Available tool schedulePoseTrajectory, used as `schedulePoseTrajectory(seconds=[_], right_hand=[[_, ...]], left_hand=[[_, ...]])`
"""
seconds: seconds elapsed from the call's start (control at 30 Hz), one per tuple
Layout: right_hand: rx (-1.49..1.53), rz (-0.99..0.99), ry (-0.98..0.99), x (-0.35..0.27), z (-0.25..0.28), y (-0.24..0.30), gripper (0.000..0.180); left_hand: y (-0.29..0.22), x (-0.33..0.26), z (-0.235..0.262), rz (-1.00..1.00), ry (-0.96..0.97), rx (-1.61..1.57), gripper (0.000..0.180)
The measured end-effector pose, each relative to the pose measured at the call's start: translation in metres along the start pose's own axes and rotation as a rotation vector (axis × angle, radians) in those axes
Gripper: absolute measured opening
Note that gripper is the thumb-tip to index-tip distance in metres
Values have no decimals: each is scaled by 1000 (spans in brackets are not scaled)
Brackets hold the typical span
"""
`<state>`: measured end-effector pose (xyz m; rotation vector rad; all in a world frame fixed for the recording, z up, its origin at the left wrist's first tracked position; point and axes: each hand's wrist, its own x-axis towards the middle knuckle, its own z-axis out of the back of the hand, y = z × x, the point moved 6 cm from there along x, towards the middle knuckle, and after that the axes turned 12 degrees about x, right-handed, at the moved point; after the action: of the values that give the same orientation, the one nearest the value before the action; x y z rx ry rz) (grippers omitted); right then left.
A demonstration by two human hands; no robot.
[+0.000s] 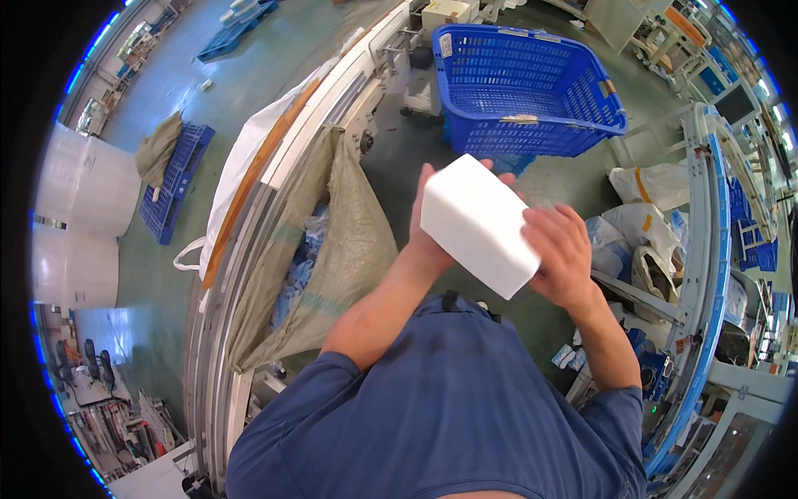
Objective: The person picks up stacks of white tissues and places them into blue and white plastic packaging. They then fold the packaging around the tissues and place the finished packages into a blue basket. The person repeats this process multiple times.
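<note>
1. Head view: both hands are holding a white block (pixel 480 224) at chest height, above the person's blue shirt (pixel 449 399).
2. Left hand (pixel 428 224) is cupping it from behind and below; right hand (pixel 561 254) is clasping its near right end, fingers curled over the edge.
3. Block is looking light, stiff and smooth, likely foam; gripping opposite ends seems safest.
4. Beyond, a blue basket (pixel 532 91) is standing on the floor; a woven sack (pixel 332 249) is hanging open at left.

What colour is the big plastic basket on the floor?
Blue, a latticed basket; the head view shows it.
</note>
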<state>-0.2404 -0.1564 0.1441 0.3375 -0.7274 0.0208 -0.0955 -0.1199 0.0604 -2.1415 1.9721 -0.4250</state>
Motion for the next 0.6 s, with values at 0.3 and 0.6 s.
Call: schedulePoseTrajectory(seconds=[0.3, 0.6], right_hand=[[1315, -1328, -592, -138, -81, -81, 58], [1630, -1289, -627, -80, -78, -54, 47]], left_hand=[[24, -6, 54, 176, -138, -54, 89], [10, -22, 106, 135, -319, 31, 74]])
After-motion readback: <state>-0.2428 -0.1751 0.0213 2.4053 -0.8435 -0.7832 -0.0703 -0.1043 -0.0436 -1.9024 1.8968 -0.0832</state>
